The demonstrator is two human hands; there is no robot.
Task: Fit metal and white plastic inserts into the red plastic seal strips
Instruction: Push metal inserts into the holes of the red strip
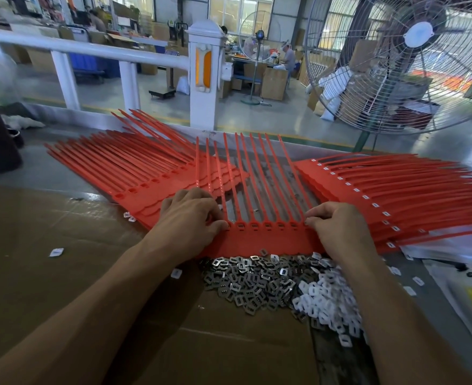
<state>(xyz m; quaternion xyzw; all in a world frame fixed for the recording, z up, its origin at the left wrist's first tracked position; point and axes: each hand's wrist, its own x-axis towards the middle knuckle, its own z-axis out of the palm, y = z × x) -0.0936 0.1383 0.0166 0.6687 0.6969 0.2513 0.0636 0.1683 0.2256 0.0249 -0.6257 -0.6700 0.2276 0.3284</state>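
Gripping red seal strip (268,240) ends: left hand (190,215), right hand (337,229).

Both forearms reach forward, palms down; the left hand (191,215) and right hand (337,226) curl their fingertips downward, well apart.

The grey worktop (62,179) carries a flattened brown cardboard sheet (48,273). Red seal strips (268,240) lie fanned across it in three batches, with a heap of metal inserts (246,284) touching white plastic inserts (329,298) nearer me.
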